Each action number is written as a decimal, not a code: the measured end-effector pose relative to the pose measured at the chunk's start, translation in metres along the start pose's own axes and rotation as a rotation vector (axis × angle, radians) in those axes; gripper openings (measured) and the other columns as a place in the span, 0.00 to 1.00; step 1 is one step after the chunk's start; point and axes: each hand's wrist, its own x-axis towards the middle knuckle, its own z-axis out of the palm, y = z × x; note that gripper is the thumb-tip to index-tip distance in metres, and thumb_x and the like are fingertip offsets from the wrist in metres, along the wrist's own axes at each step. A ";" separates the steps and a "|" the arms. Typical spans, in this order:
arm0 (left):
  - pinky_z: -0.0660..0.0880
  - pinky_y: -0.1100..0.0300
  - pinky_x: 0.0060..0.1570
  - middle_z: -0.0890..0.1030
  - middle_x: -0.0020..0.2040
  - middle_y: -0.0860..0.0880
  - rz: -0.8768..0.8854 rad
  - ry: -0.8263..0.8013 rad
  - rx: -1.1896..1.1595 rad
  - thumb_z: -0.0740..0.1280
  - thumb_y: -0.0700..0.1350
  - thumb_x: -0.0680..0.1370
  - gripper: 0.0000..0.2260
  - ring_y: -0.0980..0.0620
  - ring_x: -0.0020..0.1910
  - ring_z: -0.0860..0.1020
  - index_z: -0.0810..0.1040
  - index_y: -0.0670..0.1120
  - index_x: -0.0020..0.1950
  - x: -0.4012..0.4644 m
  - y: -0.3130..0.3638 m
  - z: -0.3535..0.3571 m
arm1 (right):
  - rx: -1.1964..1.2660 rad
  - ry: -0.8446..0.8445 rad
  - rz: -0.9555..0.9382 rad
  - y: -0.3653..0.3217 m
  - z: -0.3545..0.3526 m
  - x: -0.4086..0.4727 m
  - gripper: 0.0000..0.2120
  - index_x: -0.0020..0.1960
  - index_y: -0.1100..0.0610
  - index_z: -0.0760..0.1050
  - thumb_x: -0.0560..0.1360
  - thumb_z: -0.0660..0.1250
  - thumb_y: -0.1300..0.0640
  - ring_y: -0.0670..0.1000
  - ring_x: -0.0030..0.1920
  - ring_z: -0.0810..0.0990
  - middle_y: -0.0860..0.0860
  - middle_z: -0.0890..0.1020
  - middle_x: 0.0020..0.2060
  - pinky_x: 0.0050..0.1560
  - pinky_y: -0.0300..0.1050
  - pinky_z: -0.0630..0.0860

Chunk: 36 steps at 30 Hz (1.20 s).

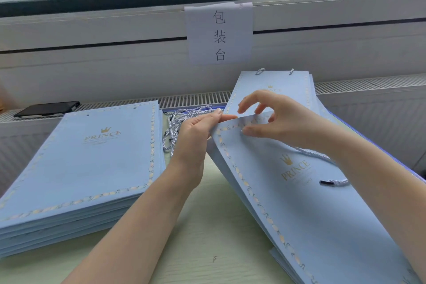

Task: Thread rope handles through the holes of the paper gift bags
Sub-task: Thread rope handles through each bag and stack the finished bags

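Observation:
A flat light-blue paper gift bag (299,210) with a gold crown print lies tilted in front of me, its top edge lifted. My left hand (196,138) pinches that top edge at the left corner. My right hand (276,120) is at the top edge, thumb pressed by a hole, fingers raised and curled above. A grey-white rope handle (318,155) trails from under my right wrist across the bag, its dark-tipped end (332,182) lying loose. A bundle of spare ropes (184,120) lies behind my left hand.
A thick stack of flat blue bags (80,173) sits on the left of the pale table (207,237). Another pile of bags (272,90) with ropes in the holes leans at the back. A black phone (46,108) rests on the radiator ledge. A paper sign (219,34) hangs on the wall.

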 end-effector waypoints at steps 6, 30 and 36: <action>0.73 0.60 0.35 0.81 0.36 0.44 -0.016 -0.049 0.082 0.58 0.45 0.79 0.15 0.48 0.35 0.78 0.82 0.41 0.42 -0.004 0.005 0.002 | 0.012 -0.076 -0.026 -0.005 -0.004 -0.002 0.08 0.44 0.48 0.76 0.70 0.73 0.58 0.33 0.40 0.73 0.42 0.78 0.41 0.43 0.24 0.67; 0.69 0.52 0.47 0.81 0.45 0.43 -0.372 -0.532 0.379 0.69 0.40 0.67 0.10 0.49 0.41 0.77 0.84 0.42 0.47 0.007 0.019 -0.039 | -0.022 -0.097 -0.113 -0.015 0.007 -0.004 0.07 0.44 0.48 0.79 0.73 0.70 0.60 0.38 0.43 0.74 0.42 0.78 0.38 0.44 0.29 0.70; 0.77 0.61 0.39 0.83 0.41 0.44 -0.334 -0.544 0.331 0.69 0.35 0.65 0.09 0.50 0.36 0.80 0.83 0.41 0.44 0.007 0.016 -0.036 | -0.002 -0.099 -0.131 -0.012 0.009 -0.003 0.04 0.45 0.51 0.80 0.73 0.71 0.60 0.38 0.44 0.75 0.42 0.79 0.38 0.45 0.29 0.70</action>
